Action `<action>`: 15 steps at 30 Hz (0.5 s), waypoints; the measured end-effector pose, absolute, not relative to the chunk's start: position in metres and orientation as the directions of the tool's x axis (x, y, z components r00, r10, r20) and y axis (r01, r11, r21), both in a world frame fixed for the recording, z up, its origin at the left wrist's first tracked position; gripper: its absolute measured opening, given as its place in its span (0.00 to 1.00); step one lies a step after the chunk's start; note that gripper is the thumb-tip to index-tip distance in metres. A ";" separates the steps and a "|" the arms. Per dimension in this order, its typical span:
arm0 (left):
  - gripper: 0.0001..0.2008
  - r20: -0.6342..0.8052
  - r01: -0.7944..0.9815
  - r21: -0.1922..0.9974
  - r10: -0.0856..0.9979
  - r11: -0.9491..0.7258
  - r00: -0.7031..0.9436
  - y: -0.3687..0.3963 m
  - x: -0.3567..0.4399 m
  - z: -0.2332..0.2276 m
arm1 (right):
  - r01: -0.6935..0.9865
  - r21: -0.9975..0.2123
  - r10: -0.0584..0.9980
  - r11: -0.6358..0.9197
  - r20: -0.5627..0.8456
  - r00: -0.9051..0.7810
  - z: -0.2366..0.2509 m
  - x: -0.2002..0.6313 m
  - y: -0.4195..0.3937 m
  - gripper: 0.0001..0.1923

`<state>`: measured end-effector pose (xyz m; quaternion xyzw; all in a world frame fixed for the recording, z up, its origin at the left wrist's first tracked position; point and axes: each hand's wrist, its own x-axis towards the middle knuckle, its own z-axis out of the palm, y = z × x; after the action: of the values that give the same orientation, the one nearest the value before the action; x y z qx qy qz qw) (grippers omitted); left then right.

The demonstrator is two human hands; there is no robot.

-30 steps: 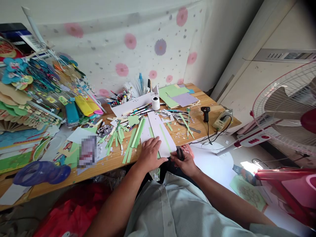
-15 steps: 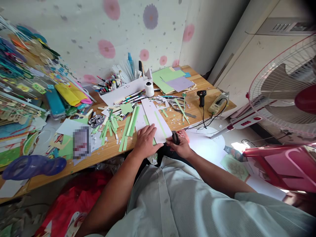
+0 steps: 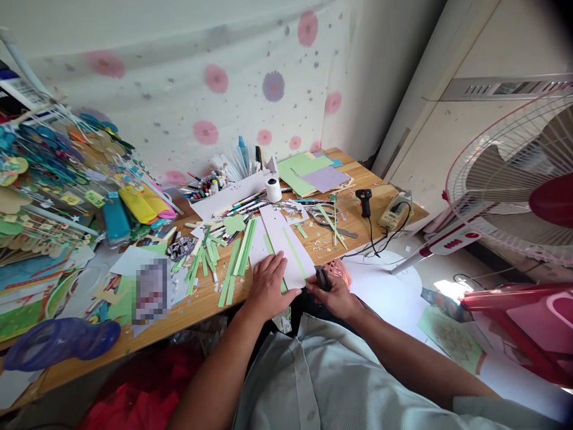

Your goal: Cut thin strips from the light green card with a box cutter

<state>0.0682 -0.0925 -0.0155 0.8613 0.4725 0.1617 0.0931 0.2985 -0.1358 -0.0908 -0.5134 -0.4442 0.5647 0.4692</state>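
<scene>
The pale card [image 3: 292,266] lay right at the desk's [image 3: 245,282] edge!
Left hand [image 3: 267,286] open and flat across it, right hand [image 3: 333,294] gripping a dark object [image 3: 322,278] by the near corner: seemingly edge work, and the next move called for steady bracing.

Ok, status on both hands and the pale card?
Left hand spread on pale card. Right hand holding dark object at card's near corner. Loose green strips left of card.

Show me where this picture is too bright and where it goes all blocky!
Head view: glare whitens the floor toward the right; same view, blocky squares hide a patch on the table; also there, the dark thing in the right hand looks too dim to make out.
</scene>
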 end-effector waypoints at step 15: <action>0.40 0.199 0.782 0.311 0.842 -0.540 0.502 -0.094 0.068 -0.014 | -0.095 -0.975 0.979 -0.203 -0.203 -0.009 -0.081 0.295 -0.135 0.30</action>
<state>0.0679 -0.0937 -0.0141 0.8618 0.4711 0.1647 0.0902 0.2952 -0.1351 -0.0809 -0.5242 -0.4218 0.5716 0.4697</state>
